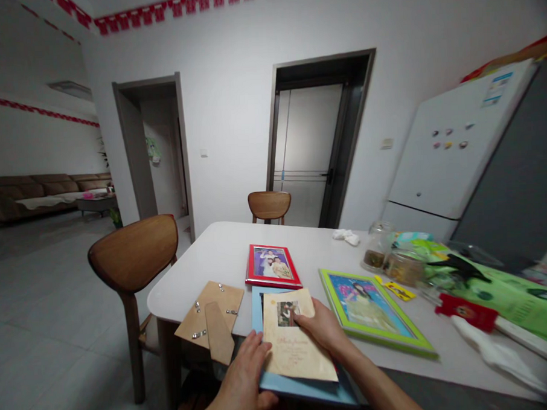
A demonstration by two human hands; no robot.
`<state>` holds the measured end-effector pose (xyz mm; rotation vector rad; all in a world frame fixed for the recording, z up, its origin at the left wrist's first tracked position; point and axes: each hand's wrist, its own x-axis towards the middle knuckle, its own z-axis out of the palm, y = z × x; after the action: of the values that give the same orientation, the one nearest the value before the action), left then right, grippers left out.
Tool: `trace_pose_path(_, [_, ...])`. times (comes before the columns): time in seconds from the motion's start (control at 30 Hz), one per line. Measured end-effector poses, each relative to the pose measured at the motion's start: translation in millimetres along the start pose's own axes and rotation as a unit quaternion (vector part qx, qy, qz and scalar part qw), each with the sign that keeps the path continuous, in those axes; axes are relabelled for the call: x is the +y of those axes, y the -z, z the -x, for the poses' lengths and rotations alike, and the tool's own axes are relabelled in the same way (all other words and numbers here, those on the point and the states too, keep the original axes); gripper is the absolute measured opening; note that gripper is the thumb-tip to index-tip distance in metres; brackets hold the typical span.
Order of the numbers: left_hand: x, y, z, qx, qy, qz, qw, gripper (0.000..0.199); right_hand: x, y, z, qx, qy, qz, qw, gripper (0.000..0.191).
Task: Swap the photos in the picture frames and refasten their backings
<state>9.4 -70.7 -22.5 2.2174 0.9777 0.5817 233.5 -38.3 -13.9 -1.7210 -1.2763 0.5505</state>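
A cream printed card (298, 349) with a small photo near its top lies over a light blue picture frame (257, 308). My right hand (323, 330) grips the card's right edge, thumb on top over the photo. Against the left side of the blue frame rests my left hand (247, 375), its fingers bent over the frame's edge beside the card. The frame's lower part juts past the table edge. Left of it lies a brown backing board (214, 310) with metal clips and a fold-out stand. The card hides most of the frame's inside.
On the white table (203, 250) lie a red-framed photo (272, 264) and a green-framed photo (373, 309). Glass jars (379, 249), a red packet (468, 312), green bags (508, 297) and crumpled tissue (346, 236) crowd the right side. Wooden chairs (139, 253) stand left and behind.
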Motion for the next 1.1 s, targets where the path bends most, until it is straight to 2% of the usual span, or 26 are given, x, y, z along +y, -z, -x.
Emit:
trace_pose_path(0.1, [3,0.6,0,-0.013,-0.002,-0.017,1.000,0.067,-8,4,6,-0.021,0.038,0.113,0.993,0.039])
trace_pose_path(0.23, [8,1.3,0,-0.036,-0.030,-0.018,0.999,0.061,-15,9,10,-0.024,0.037,0.246,0.968,0.048])
trace_pose_path(0.47, [19,10.5,1,-0.051,-0.038,-0.019,0.998,0.048,-11,8,3,-0.010,-0.004,0.224,0.974,0.043])
trace_pose_path(0.6, [24,15.1,0,-0.062,-0.027,-0.035,0.997,0.039,-14,5,7,-0.020,0.036,0.288,0.957,0.036])
trace_pose_path(0.73, [23,15.6,-2,-0.090,-0.020,-0.073,0.993,0.036,-14,-1,15,0.000,0.057,0.373,0.926,0.028])
trace_pose_path(0.83, [19,14.7,-3,-0.090,-0.032,-0.087,0.992,0.036,-10,-3,18,0.013,0.078,0.407,0.910,0.028])
trace_pose_path(1.1, [20,16.1,-2,-0.089,-0.034,-0.092,0.991,0.036,-1,-4,16,0.009,0.074,0.408,0.910,0.029])
